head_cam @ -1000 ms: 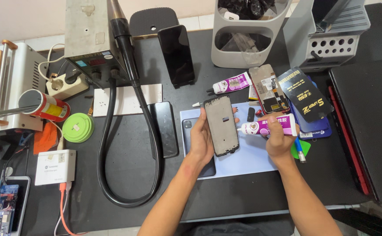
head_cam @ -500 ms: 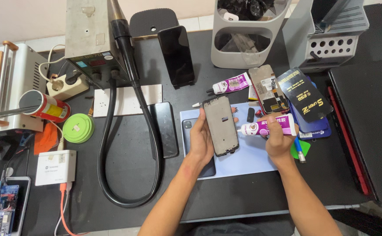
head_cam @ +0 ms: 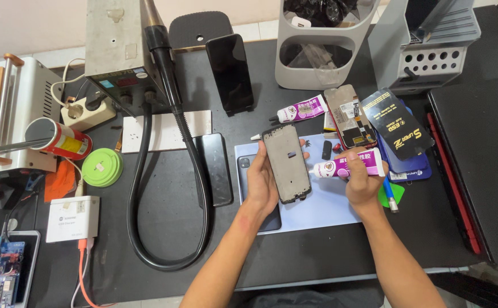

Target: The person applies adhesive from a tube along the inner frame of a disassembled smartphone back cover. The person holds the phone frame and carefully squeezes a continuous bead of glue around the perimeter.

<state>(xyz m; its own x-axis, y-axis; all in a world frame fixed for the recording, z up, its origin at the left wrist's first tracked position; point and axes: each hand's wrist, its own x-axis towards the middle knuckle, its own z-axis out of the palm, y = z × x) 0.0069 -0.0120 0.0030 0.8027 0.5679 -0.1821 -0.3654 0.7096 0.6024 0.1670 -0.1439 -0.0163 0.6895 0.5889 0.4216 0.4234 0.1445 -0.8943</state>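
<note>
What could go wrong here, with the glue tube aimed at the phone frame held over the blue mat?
The left hand holds the phone frame from one side only, so it could tip or slip. The glue tube in the right hand has its nozzle close to the frame's edge; too much might spill onto the blue mat or the dark phone lying beneath.

A phone repair workshop is indicated by the dark workbench (head_cam: 163,228) crowded with a hot-air rework station (head_cam: 120,45), glue tubes (head_cam: 301,109), loose phone screens (head_cam: 230,73), a bare circuit board (head_cam: 3,263) and parts organisers (head_cam: 323,45).
</note>
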